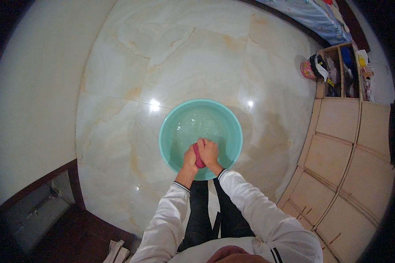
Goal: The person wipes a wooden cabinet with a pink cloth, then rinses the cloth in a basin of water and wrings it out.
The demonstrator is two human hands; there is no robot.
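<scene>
A red cloth (199, 156) is bunched up between my two hands, over the near part of a mint-green round basin (164, 121). My left hand (189, 157) grips it from the left side. From the right, my right hand (209, 152) is closed around the same cloth, its fingers curled over the top. Water (197, 125) with bright ripples fills the bottom of the basin. The basin stands on the floor just before my legs. Part of the cloth is hidden by my fingers.
Glossy marble-look tiles (191, 62) surround the basin. Along the right runs a wooden cabinet (335, 121) with open shelves, and a pink lined bin (307, 69) stands by it. A bed with a blue cover (309, 16) is at upper right. At lower left is a dark doorway (75, 184).
</scene>
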